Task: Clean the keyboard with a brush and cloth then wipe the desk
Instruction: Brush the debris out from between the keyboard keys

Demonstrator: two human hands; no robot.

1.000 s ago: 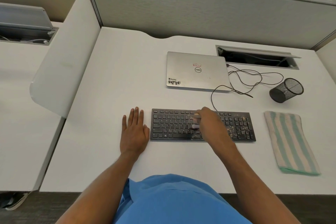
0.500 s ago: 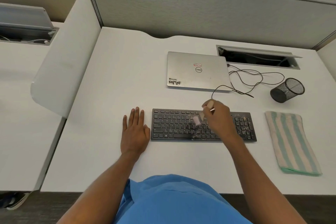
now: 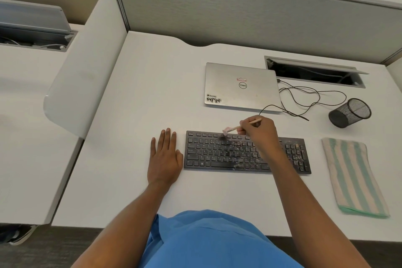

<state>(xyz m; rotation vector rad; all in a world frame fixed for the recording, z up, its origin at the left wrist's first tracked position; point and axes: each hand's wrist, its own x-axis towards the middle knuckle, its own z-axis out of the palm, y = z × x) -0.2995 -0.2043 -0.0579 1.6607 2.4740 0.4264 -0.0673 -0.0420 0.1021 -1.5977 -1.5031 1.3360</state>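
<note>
Nearest us, a wide strip of the white desk (image 3: pixel 152 93) runs between its front edge and the flat black keyboard (image 3: pixel 208 154). We see the left hand (image 3: pixel 164 159) lying flat, fingers straight, just beside the keyboard's left end. The right hand (image 3: pixel 260 131) pinches a thin wooden brush (image 3: pixel 230 129), pale bristles at the top key row. A folded green-striped cloth (image 3: pixel 352 176) lies to the right. Beyond are a closed silver laptop (image 3: pixel 241 87) and a grey partition (image 3: pixel 239 17).

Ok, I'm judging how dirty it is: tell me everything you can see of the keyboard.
The keyboard is black, plastic-looking, with a number pad at its right end. It lies flat on the desk, square to the front edge. Crumbs speckle its middle and right keys. The right hand holds a brush at its top row, forearm crossing over it; the left hand lies flat beside its left end.
</note>
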